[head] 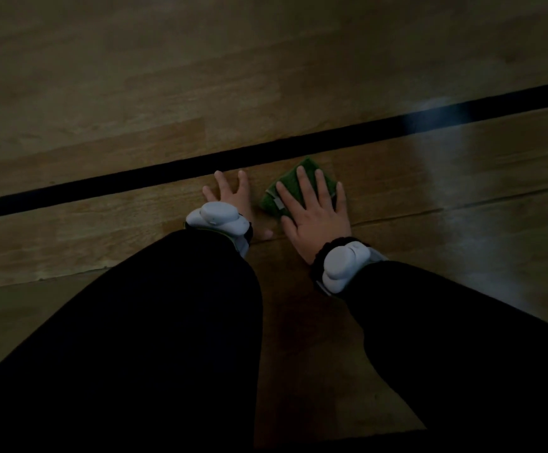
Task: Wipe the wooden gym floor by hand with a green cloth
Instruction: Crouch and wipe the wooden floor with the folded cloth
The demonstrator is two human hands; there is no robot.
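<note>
Pressing flat on the green cloth [294,188], the right hand [313,217] lies spread, grasping nothing; the left hand [233,199] rests splayed on the wooden floor [135,125].

Dim wooden floor [266,76] crossed by a black line [299,143].

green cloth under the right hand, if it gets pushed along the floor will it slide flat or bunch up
The green cloth looks soft and folded, so it is probably floppy and light. The right hand lies flat across it, which should keep it sliding flat. The wooden floor shows a sheen, so it likely glides easily; uncovered edges might curl.
</note>
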